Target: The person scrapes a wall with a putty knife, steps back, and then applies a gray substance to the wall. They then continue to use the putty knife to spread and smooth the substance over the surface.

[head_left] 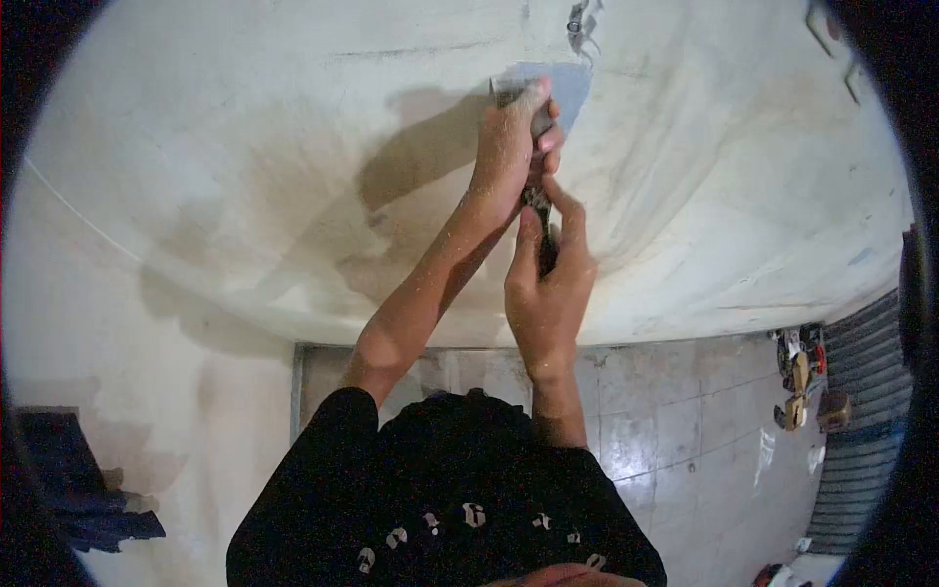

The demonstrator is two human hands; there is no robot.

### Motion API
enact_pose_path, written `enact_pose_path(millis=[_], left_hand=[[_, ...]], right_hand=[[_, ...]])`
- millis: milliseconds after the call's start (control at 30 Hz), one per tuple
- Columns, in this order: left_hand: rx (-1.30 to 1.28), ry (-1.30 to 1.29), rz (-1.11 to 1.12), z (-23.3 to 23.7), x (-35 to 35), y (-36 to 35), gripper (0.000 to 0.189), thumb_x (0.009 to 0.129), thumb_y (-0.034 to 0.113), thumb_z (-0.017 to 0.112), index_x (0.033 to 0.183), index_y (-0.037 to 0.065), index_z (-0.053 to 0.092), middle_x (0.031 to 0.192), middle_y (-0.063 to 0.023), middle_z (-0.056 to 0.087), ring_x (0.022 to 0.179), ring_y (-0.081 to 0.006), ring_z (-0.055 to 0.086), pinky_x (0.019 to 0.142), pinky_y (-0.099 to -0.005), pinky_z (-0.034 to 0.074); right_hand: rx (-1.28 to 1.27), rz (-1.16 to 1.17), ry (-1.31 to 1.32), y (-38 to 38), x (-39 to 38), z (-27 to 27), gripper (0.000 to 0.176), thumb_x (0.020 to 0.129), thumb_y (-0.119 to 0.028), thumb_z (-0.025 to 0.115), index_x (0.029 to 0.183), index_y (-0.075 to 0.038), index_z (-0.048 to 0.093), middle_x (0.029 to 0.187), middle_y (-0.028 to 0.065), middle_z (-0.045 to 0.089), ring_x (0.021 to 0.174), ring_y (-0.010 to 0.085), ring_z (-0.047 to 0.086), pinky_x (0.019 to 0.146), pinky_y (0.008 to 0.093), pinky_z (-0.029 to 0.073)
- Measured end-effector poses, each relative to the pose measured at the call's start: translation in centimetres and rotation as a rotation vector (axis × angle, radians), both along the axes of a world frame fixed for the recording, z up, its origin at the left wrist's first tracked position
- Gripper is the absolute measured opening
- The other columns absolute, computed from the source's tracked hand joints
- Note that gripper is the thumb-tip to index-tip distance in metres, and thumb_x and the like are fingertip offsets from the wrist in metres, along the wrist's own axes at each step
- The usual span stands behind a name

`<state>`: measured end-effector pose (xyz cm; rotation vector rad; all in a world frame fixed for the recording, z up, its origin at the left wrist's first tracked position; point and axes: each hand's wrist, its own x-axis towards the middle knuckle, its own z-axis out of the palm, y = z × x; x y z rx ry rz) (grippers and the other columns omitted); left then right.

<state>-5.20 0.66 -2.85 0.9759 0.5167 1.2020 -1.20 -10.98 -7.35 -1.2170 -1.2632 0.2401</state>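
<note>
My left hand [516, 132] is closed around the upper part of a long, dark tool [544, 119] held against the pale wall [685, 186]. Its upper end overlaps a smooth grey patch [575, 90] on that wall. Below, my right hand [554, 293] grips the tool's narrow black lower end [548, 249] between thumb and fingers. Both hands are in line along the tool, the left one higher. My fingers cover much of it, and I cannot tell its exact kind. Pale specks show over my left forearm.
Just above the patch is a dark, broken spot [579, 27] in the wall. Tiled floor [675, 411] stretches below, with several jumbled items [797, 377] at the right near a ribbed metal shutter [861, 421]. Dark cloth [68, 479] is at lower left.
</note>
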Motion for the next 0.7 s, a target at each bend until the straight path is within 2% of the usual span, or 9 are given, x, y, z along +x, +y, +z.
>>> enact_pose_path(millis=[67, 200, 267, 333, 367, 433, 500, 633, 700], left_hand=[[0.004, 0.065, -0.017, -0.2, -0.1, -0.4, 0.032, 0.092, 0.04, 0.056, 0.079, 0.011, 0.053, 0.052, 0.0027, 0.044, 0.04, -0.0112, 0.045, 0.039, -0.025, 0.034], [0.033, 0.011, 0.062, 2.2, -0.2, 0.4, 0.033, 0.092, 0.041, 0.057, 0.078, 0.01, 0.054, 0.051, 0.0023, 0.044, 0.038, -0.0115, 0.044, 0.039, -0.0246, 0.034], [0.036, 0.031, 0.062, 1.8, 0.3, 0.7, 0.034, 0.092, 0.04, 0.057, 0.077, 0.01, 0.054, 0.05, 0.0018, 0.044, 0.038, -0.012, 0.045, 0.038, -0.0247, 0.034], [-0.005, 0.061, 0.029, 0.1, 0.4, 0.0, 0.034, 0.092, 0.039, 0.057, 0.076, 0.009, 0.054, 0.05, 0.0009, 0.045, 0.038, -0.0128, 0.046, 0.037, -0.0253, 0.034], [0.033, 0.056, 0.046, 0.7, 0.4, 0.5, 0.034, 0.092, 0.039, 0.057, 0.076, 0.009, 0.054, 0.05, 0.0008, 0.045, 0.038, -0.013, 0.046, 0.036, -0.0258, 0.034], [0.074, 0.064, 0.065, 1.6, 0.2, 1.0, 0.034, 0.092, 0.039, 0.057, 0.076, 0.009, 0.054, 0.05, 0.0006, 0.044, 0.038, -0.0134, 0.046, 0.036, -0.0268, 0.034], [0.096, 0.02, 0.058, 2.4, 0.4, 0.7, 0.032, 0.091, 0.037, 0.058, 0.076, 0.008, 0.055, 0.051, -0.0001, 0.044, 0.038, -0.0137, 0.045, 0.036, -0.0278, 0.036], [0.019, 0.049, 0.018, 0.2, 1.8, 1.3, 0.03, 0.091, 0.032, 0.058, 0.077, 0.006, 0.055, 0.051, -0.0011, 0.044, 0.038, -0.0138, 0.045, 0.032, -0.03, 0.035], [0.041, -0.071, 0.065, 1.5, 2.1, 1.2, 0.029, 0.092, 0.031, 0.057, 0.077, 0.006, 0.055, 0.051, -0.0013, 0.044, 0.038, -0.0132, 0.044, 0.032, -0.029, 0.036]], right_hand=[[0.006, -0.026, 0.015, 0.0, -0.1, -0.4, 0.031, 0.092, -0.005, 0.054, 0.122, -0.001, 0.052, 0.092, 0.026, 0.067, 0.081, 0.0386, 0.069, 0.065, 0.0407, 0.053], [-0.074, 0.031, -0.015, -0.1, -0.2, 3.0, 0.031, 0.092, -0.006, 0.054, 0.122, -0.001, 0.051, 0.092, 0.026, 0.067, 0.083, 0.0391, 0.068, 0.065, 0.0404, 0.053], [-0.039, 0.017, 0.003, 0.4, 0.5, 1.9, 0.03, 0.092, -0.006, 0.055, 0.121, -0.002, 0.052, 0.092, 0.0259, 0.067, 0.08, 0.0391, 0.068, 0.064, 0.0404, 0.053], [0.025, -0.01, 0.002, 0.5, 0.3, 0.2, 0.028, 0.093, -0.006, 0.055, 0.12, -0.001, 0.053, 0.084, 0.0224, 0.066, 0.072, 0.0285, 0.062, 0.059, 0.0358, 0.048], [0.096, -0.026, -0.017, 1.3, 0.2, 0.0, 0.026, 0.093, -0.005, 0.054, 0.119, 0.001, 0.053, 0.077, 0.0189, 0.065, 0.065, 0.0181, 0.055, 0.055, 0.0312, 0.044], [0.121, -0.04, -0.013, 1.4, 0.1, 0.2, 0.025, 0.094, -0.005, 0.054, 0.118, 0.002, 0.054, 0.07, 0.0151, 0.063, 0.057, 0.0076, 0.048, 0.051, 0.0269, 0.04], [0.069, -0.027, 0.017, 1.0, 0.1, 2.5, 0.025, 0.094, -0.005, 0.054, 0.118, 0.002, 0.055, 0.069, 0.0146, 0.062, 0.055, 0.0076, 0.047, 0.05, 0.0275, 0.039], [0.037, -0.099, 0.034, 0.2, 0.4, 0.7, 0.025, 0.094, -0.006, 0.056, 0.118, 0.001, 0.056, 0.067, 0.0142, 0.061, 0.051, 0.008, 0.043, 0.049, 0.029, 0.037], [-0.013, -0.103, 0.05, 0.3, 0.2, 2.5, 0.026, 0.094, -0.009, 0.056, 0.118, 0.001, 0.057, 0.065, 0.0115, 0.06, 0.05, 0.0071, 0.041, 0.047, 0.0276, 0.034]])
